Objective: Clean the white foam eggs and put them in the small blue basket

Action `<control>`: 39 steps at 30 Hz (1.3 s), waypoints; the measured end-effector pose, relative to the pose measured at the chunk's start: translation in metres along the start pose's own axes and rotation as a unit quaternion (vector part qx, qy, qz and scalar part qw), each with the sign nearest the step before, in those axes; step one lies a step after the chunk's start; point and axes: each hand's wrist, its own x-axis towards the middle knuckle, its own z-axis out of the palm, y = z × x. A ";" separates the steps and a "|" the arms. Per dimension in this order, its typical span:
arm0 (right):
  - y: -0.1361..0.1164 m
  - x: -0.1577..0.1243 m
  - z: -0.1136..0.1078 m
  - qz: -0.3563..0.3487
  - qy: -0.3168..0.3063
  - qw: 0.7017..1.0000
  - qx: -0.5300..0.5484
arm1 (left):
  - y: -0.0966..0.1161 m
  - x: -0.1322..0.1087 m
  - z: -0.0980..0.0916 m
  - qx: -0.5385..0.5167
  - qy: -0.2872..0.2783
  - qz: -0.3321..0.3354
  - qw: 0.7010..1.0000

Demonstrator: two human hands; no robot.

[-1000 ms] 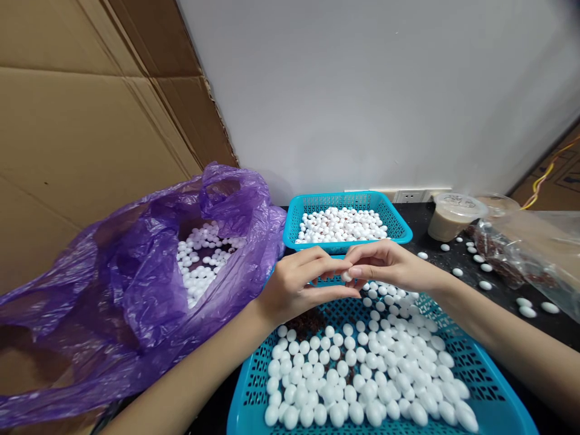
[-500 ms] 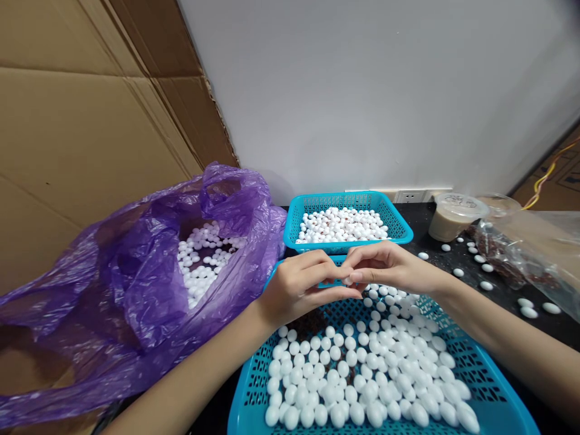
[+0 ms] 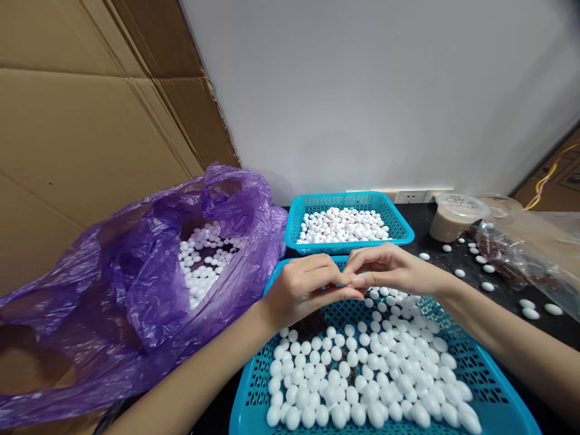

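Note:
My left hand (image 3: pixel 312 284) and my right hand (image 3: pixel 385 269) meet at the fingertips over the back of the near blue basket (image 3: pixel 493 377). Both are closed in a pinch; whatever sits between the fingers is hidden now. Below them, many smooth white balls (image 3: pixel 334 377) fill much of that basket, with dark brown crumbly material (image 3: pixel 310 324) showing at its back left. Behind my hands stands a smaller blue basket (image 3: pixel 403 232) of white balls with reddish-brown specks among them.
A purple plastic bag (image 3: pixel 149 272) holding white balls lies open on the left. On the right are a lidded cup (image 3: pixel 455 217), loose white balls and a clear bag (image 3: pixel 507 257) of brown material. Cardboard (image 3: pixel 81 121) stands at the left.
The fingertips have pressed closer together, and the small white spot seen between them earlier is now covered. The view has shifted very slightly.

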 end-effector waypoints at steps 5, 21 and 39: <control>0.001 0.001 0.001 -0.008 0.006 1.000 0.011 | 0.000 0.000 -0.002 -0.006 0.007 -0.004 1.000; 0.005 0.003 0.002 0.001 0.027 0.997 0.065 | -0.007 0.000 -0.002 0.067 -0.014 0.012 0.998; 0.005 0.005 0.001 0.000 0.037 0.996 0.076 | -0.006 -0.001 0.001 0.030 -0.050 -0.001 0.998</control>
